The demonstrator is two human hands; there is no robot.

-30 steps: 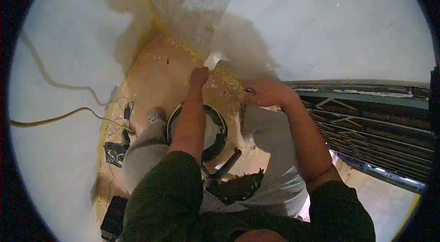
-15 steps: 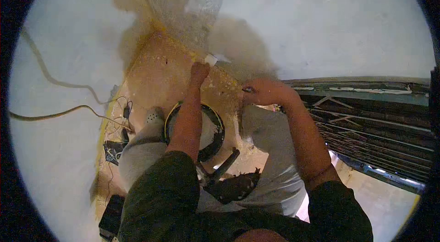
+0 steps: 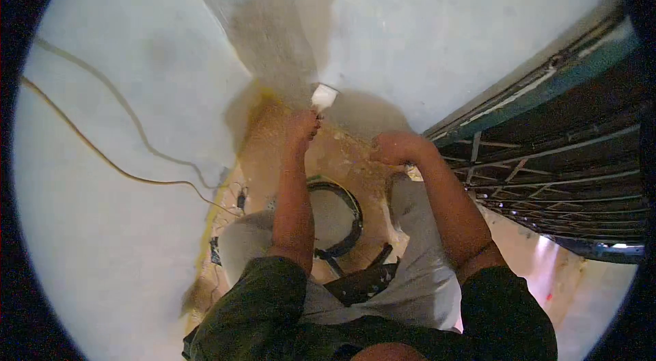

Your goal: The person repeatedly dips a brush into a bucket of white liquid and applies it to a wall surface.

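My left hand (image 3: 303, 127) is wrapped around the handle of a putty knife (image 3: 324, 95), whose broad blade looks white. The blade is up against the lower part of the pale wall (image 3: 424, 33), beside a darker grey-brown patch. My right hand (image 3: 395, 148) is closed, hanging over my right knee close to the wall's foot. What it holds, if anything, is hidden by the fingers. Between my legs, under the left forearm, stands a round bucket with a black rim (image 3: 358, 214) and pale grey contents.
A folding metal gate (image 3: 547, 156) runs along the right side. On the left, a cord (image 3: 109, 161) hangs across the wall down to a dark plug (image 3: 241, 198) on the stained brown floor (image 3: 348, 163). Dark straps and a dark piece (image 3: 359, 284) lie just before me.
The view has turned and tilted up, showing more wall. My left hand and the putty knife now show more clearly, the blade pointing up the wall. The right hand stays near the knee.
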